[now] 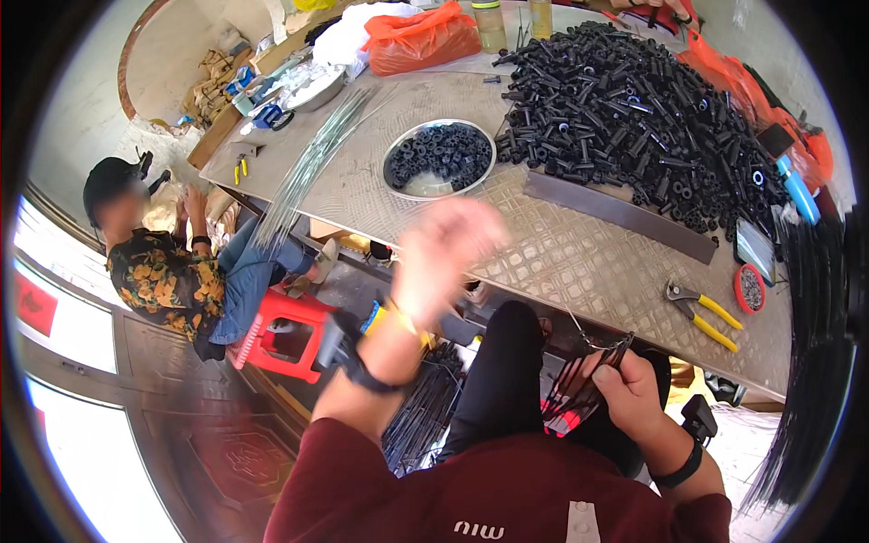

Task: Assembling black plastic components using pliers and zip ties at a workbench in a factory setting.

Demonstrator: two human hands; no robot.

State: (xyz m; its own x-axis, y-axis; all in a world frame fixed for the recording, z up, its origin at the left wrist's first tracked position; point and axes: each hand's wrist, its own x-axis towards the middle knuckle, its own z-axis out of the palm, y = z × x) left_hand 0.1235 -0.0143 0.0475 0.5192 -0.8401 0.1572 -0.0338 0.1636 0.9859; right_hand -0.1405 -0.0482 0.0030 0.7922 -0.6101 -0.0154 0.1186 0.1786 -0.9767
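Observation:
My left hand (448, 244) is smeared by motion over the table's front edge, just below a metal bowl (444, 194) of small black ring-like parts. Whether its fingers hold anything is not visible. Lower right, above my lap, my right hand (629, 389) is closed on a bunch of thin dark strands (572, 387) that fan down and to the left. A thin wire (579, 328) curves from the top of this bunch toward the table edge. On the table beyond stands a big heap of black tubular plastic parts (625, 109), partly held back by a dark flat strip (625, 217).
Yellow-handled pliers (704, 315) and a small red dish (749, 289) lie right. Long black strands (810, 362) hang over the right edge. Thin pale rods (317, 158) overhang the front edge at left. A person (167, 262) sits at left near a red stool (290, 330).

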